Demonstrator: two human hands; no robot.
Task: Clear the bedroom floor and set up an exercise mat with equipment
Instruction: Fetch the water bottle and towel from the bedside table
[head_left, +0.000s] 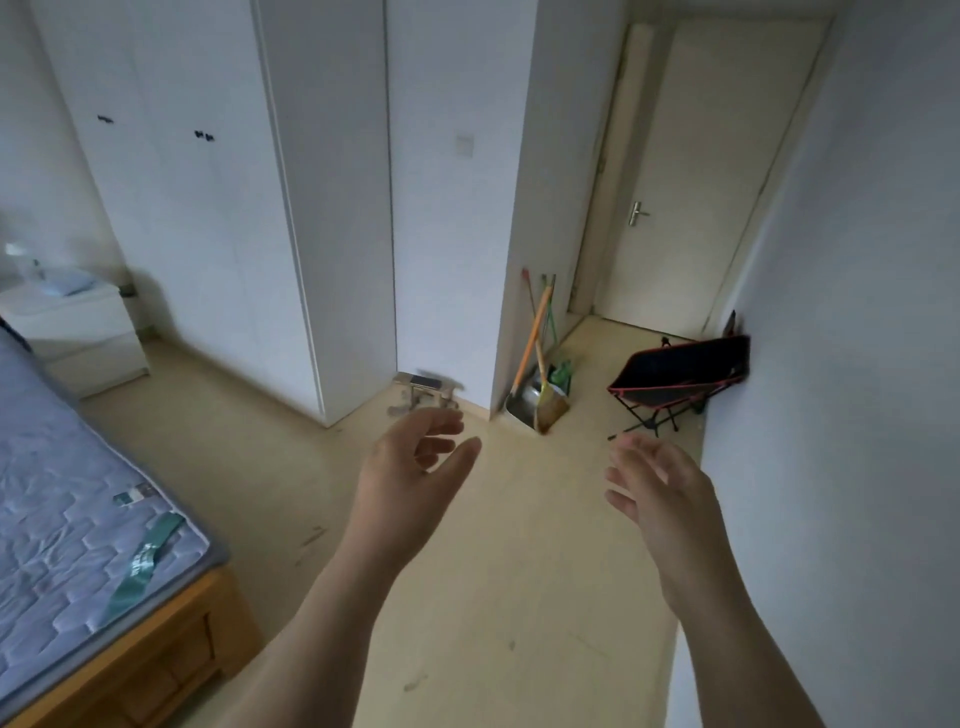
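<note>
Both my hands are raised in front of me over the pale floor, holding nothing. My left hand has relaxed, slightly spread fingers. My right hand is also loose, its fingers pointing left. A small folding stool stands on the floor by the wall corner, just beyond my left fingertips in the view. A black folding camp chair with red trim sits against the right wall. No exercise mat is in view.
A broom and dustpan lean in the corner. White wardrobes line the far wall, a nightstand stands at left, a bed with a grey mattress fills the lower left. A closed door lies down the passage.
</note>
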